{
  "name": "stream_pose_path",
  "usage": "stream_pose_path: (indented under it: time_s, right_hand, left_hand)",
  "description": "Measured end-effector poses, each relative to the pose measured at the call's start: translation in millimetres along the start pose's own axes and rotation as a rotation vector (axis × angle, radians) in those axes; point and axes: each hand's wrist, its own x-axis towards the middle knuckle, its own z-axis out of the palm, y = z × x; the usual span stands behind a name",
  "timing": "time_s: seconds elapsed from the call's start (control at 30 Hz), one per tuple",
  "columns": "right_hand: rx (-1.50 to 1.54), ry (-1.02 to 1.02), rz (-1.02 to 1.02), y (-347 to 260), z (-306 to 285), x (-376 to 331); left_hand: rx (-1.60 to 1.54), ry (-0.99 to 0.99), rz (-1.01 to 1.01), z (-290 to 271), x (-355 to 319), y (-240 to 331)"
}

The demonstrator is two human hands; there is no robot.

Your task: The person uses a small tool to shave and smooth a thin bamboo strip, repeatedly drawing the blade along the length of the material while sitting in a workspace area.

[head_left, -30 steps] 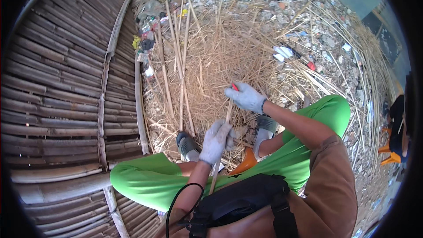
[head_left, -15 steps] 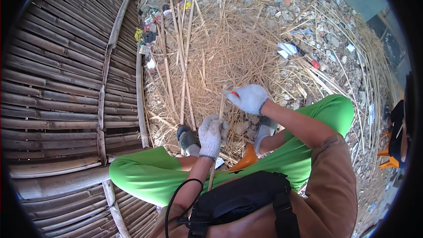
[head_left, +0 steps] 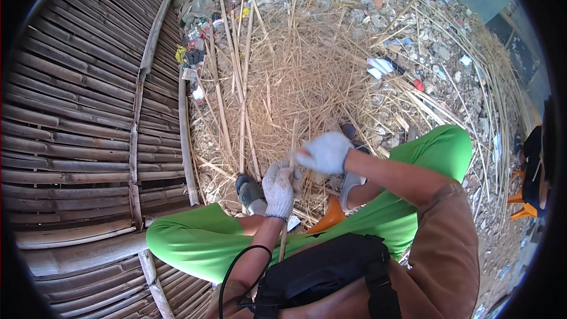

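Note:
In a white knit glove, my left hand (head_left: 277, 192) closes round a thin bamboo strip (head_left: 294, 133). The strip runs from near my waist, between my legs, with its far tip pointing away over the straw. My right hand (head_left: 328, 152), also gloved and smeared by motion, is closed close beside the strip, just right of and beyond my left hand. A small red part (head_left: 304, 152) shows at its fingers, perhaps a tool's handle; the rest is hidden in the glove.
Bamboo shavings (head_left: 313, 71) cover the ground ahead, with several long bamboo strips (head_left: 239, 77) lying on them. A bamboo slat wall (head_left: 77, 112) stands at left. Rubble and litter (head_left: 440, 53) spread at right. An orange seat (head_left: 329, 216) shows under my green-trousered legs (head_left: 195, 233).
My right hand has moved toward me, down along the bamboo strip, close to my left hand. My left hand still grips the strip, hardly moved.

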Motion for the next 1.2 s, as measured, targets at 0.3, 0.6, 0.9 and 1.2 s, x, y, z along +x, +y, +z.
stream_pose_path:
  time_s: [0.3, 0.6, 0.9, 1.2]
  right_hand:
    - [0.006, 0.049, 0.012, 8.7, -2.8, 4.7]
    - [0.020, 0.029, 0.024, 12.8, -14.6, 4.5]
    - [-0.010, 0.012, 0.095, 25.6, -20.6, 10.8]
    - [0.009, 0.025, 0.128, 21.6, -31.4, 13.5]
  left_hand:
    - [0.023, -0.017, -0.007, 3.3, -3.1, 0.3]
    - [-0.021, -0.038, -0.085, 5.5, -9.7, 9.9]
    - [0.000, -0.030, -0.051, 1.3, -9.9, -1.7]
    - [0.062, -0.044, 0.021, 1.0, -9.4, -4.1]
